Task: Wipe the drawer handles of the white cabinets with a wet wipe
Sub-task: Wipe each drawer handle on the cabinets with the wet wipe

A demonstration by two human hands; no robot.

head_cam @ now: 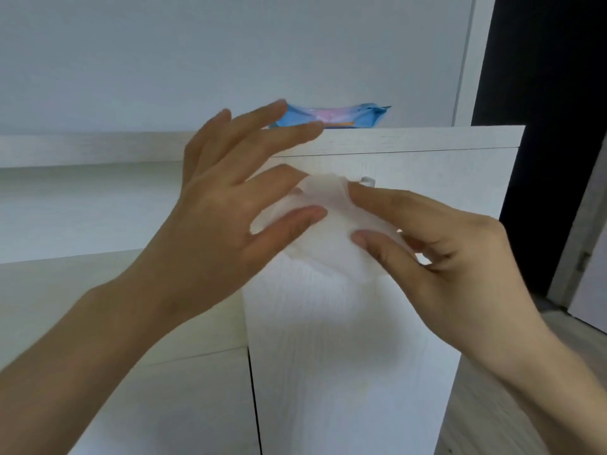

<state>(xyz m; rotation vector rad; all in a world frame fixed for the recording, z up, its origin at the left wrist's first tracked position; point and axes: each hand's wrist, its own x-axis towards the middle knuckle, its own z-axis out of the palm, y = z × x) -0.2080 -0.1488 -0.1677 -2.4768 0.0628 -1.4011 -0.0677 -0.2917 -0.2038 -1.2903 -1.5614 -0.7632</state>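
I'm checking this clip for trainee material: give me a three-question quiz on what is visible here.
1. True or false: the wet wipe is held by both hands.
2. Where does the blue wipes pack lie? A) on the floor B) on top of the white cabinet C) in a drawer
3. What metal part shows just above the right hand?

Key: 1 true, left hand too; 2 B; 3 the drawer handle.
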